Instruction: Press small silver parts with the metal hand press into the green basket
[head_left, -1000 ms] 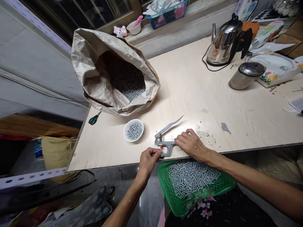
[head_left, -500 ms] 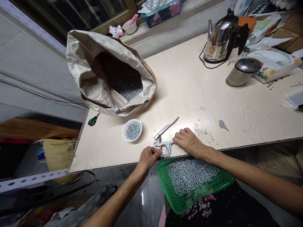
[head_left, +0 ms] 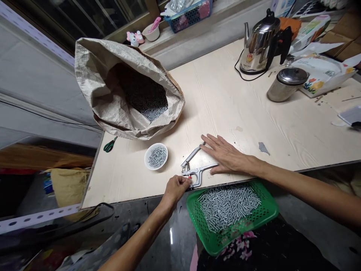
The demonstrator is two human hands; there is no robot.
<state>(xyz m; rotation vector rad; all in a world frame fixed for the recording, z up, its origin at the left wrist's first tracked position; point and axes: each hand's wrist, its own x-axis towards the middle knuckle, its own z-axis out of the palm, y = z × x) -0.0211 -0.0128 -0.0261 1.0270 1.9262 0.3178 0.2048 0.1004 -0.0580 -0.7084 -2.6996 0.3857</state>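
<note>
The left hand (head_left: 176, 188) is pinching its fingertips together beside the red piece (head_left: 190, 177) of the grey hand press (head_left: 198, 173); what they are gripping is too small to tell. The right hand (head_left: 225, 155) is spreading open, fingers touching the raised lever (head_left: 192, 154). The press is lying between both hands at the table's (head_left: 121, 180) front edge, its head pointing left, its long axis running rightward. The right hand is no longer curling at the lower handle (head_left: 208, 167), as half a second ago.

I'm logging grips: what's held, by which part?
Left hand pinches at the snap pliers' working end; whatever it holds is hidden. Right hand lies open at the handles.
</note>
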